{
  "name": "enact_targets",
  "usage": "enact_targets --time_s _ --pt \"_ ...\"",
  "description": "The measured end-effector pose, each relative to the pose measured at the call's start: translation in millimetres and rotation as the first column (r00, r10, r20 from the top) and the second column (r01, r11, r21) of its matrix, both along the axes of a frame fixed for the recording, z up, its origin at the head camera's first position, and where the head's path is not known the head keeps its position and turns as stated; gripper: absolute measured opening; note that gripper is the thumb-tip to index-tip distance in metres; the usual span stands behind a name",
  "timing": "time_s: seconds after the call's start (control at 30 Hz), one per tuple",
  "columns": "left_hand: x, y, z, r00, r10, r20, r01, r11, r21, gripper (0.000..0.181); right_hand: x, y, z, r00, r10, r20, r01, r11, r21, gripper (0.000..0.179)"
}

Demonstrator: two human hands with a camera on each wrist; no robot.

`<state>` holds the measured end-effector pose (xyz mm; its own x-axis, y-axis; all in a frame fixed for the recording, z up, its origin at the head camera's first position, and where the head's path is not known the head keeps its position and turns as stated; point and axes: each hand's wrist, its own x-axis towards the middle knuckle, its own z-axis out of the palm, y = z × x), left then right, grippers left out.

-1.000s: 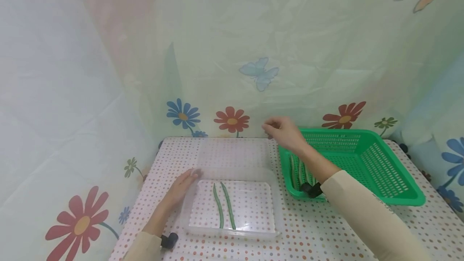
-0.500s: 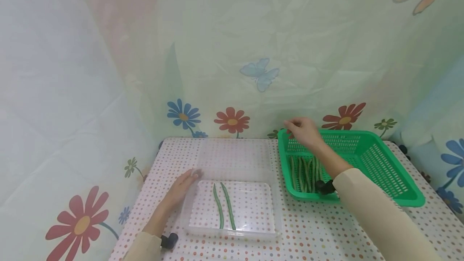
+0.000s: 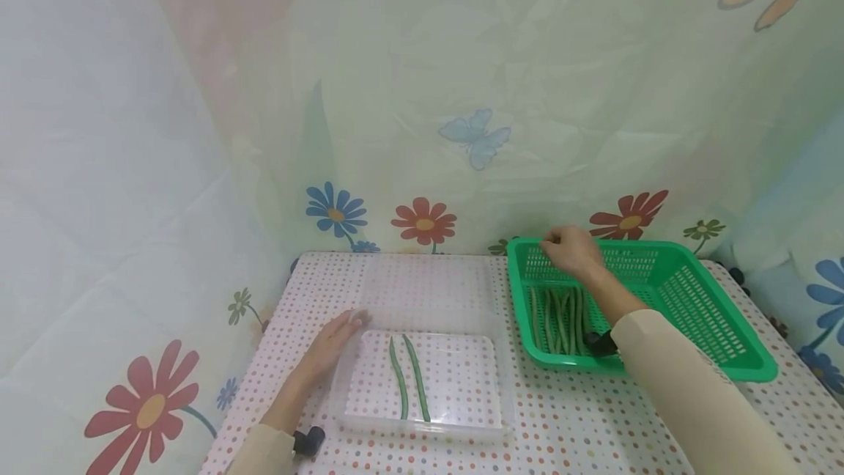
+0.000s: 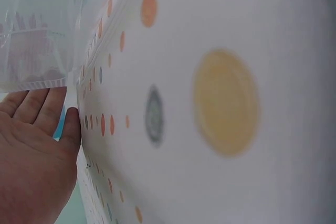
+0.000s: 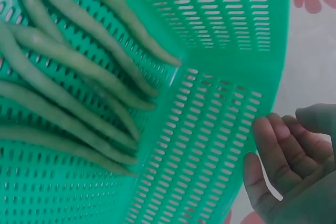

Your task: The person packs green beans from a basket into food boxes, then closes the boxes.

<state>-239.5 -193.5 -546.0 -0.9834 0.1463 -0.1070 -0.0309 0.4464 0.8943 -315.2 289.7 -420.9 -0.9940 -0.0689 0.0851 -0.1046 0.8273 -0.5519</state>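
My left hand [image 3: 326, 347] touches the left rear side of a clear plastic container [image 3: 425, 427], its fingers straight in the left wrist view. Two green beans [image 3: 417, 380] lie lengthwise in the container, side by side and apart. My right hand [image 3: 575, 251] is over the back left of a green plastic basket [image 3: 699, 266]. In the right wrist view its fingers are loosely bent beside the basket rim [image 5: 281, 72], with nothing held; whether they touch the rim I cannot tell. Several green beans [image 5: 79, 61] lie in the left end of the basket.
A translucent lid-like sheet [image 3: 428, 281] lies flat behind the container. Both containers stand on a dotted tablecloth [image 3: 547, 416]. Behind the table hangs a flowered curtain [image 3: 369, 130], close to its back edge.
My right hand has moved right, from between the container and the basket to over the basket, then slightly down. More beans show in the basket. The left hand stays in place.
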Motion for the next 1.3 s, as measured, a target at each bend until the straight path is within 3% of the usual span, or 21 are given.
enact_targets --time_s 0.13,0.27,0.37,0.47,0.7,0.93,1.1,1.3 --pt "0.2 0.5 0.1 1.0 -0.001 -0.01 0.001 1.0 0.006 0.054 -4.8 7 -6.6 1.0 -0.005 -0.001 0.005 0.997 0.081 0.029" --pt "0.6 1.2 0.1 1.0 0.0 -0.011 0.0 1.0 0.001 0.054 -8.5 16 -11.6 0.995 -0.004 0.102 -0.018 0.977 0.211 0.03" --pt "1.6 1.4 1.4 1.0 0.001 -0.005 -0.001 1.0 0.008 0.053 -9.2 22 -13.2 0.979 -0.002 0.205 -0.061 0.952 0.3 0.028" --pt "2.1 1.0 2.1 1.0 -0.002 -0.001 0.002 1.0 0.02 0.054 -9.3 27 -15.8 0.959 0.006 0.284 -0.112 0.928 0.357 0.037" --pt "0.7 0.3 -2.7 1.0 -0.01 -0.012 0.01 1.0 0.014 0.054 -7.6 37 -24.0 0.914 0.025 0.404 -0.169 0.93 0.325 0.037" --pt "0.6 0.6 -3.0 1.0 -0.013 -0.02 0.013 1.0 0.018 0.053 -3.7 39 -27.6 0.885 0.051 0.463 -0.198 0.941 0.276 0.036" --pt "0.0 1.4 -1.8 1.0 -0.005 -0.016 0.005 1.0 0.024 0.054 -2.4 39 -33.7 0.883 0.033 0.469 -0.182 0.944 0.276 0.04" --pt "1.6 2.4 -0.5 1.0 0.002 -0.001 -0.002 1.0 0.021 0.055 -4.1 42 -37.3 0.887 0.016 0.461 -0.173 0.938 0.301 0.032"
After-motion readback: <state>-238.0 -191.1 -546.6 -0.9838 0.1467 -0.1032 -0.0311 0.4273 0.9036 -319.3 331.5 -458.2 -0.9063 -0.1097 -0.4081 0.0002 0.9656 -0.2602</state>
